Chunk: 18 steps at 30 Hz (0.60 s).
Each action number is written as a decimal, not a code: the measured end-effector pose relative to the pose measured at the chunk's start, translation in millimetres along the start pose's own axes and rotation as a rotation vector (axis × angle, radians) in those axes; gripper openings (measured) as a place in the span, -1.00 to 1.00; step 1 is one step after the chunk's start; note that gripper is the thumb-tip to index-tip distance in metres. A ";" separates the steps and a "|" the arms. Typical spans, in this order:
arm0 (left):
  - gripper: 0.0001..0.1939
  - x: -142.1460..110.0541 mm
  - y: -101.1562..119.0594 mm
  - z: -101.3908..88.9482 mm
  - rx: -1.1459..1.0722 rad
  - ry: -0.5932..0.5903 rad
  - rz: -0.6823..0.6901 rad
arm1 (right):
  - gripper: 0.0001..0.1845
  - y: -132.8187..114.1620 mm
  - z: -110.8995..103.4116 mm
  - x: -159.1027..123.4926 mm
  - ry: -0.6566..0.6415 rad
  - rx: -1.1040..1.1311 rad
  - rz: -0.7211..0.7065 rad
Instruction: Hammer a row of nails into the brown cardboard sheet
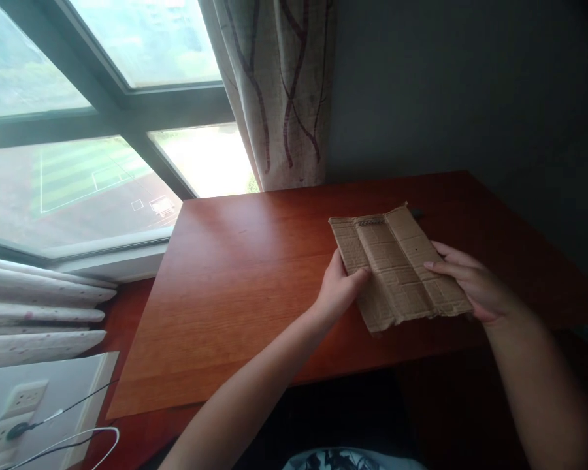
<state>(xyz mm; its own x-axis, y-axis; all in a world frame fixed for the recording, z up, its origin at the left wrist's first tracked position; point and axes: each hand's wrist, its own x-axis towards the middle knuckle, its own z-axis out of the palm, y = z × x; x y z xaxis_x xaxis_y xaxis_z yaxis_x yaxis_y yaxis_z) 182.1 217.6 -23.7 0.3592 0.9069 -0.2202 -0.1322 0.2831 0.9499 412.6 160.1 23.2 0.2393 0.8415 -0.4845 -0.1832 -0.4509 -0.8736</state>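
Note:
A creased piece of brown cardboard [396, 261] is held over the wooden table, tilted toward me, with fold lines running along it and ragged edges. My left hand [340, 287] grips its left edge, thumb on the upper face and fingers hidden underneath. At the right edge my right hand [470, 281] pinches it the same way, with the thumb on top and the other fingers beneath or beside the edge. Near its far edge a short torn strip shows the corrugation.
The reddish-brown table [215, 294] stretches out below both hands. Beyond it hang a patterned curtain [294, 98] and a dark wall [445, 85]. A window [78, 189] is at the left. Cables run from a wall socket [24, 398] at lower left.

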 end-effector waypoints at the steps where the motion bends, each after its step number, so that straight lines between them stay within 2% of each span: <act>1: -0.52 6.4 -1.7 6.5 0.000 -0.005 0.014 | -0.45 -3.2 -6.0 3.9 0.004 -0.001 0.001; 10: -0.59 43.2 -14.5 45.6 0.052 -0.003 0.051 | -0.51 -13.0 -46.8 33.2 0.087 -0.033 -0.076; 14: -0.56 50.9 -10.0 51.5 0.017 -0.020 0.037 | -0.60 -13.9 -53.9 40.5 0.117 -0.048 -0.097; 18: -0.52 53.8 -10.3 48.7 0.045 -0.011 0.046 | -0.65 -10.5 -53.0 42.7 0.132 -0.076 -0.115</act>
<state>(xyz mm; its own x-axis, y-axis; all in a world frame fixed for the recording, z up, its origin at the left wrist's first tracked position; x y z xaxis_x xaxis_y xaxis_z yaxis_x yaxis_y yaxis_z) 247.7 248.4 -34.5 0.3640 0.9151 -0.1735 -0.1070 0.2261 0.9682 475.3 185.0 9.2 0.3779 0.8448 -0.3789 -0.0757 -0.3796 -0.9220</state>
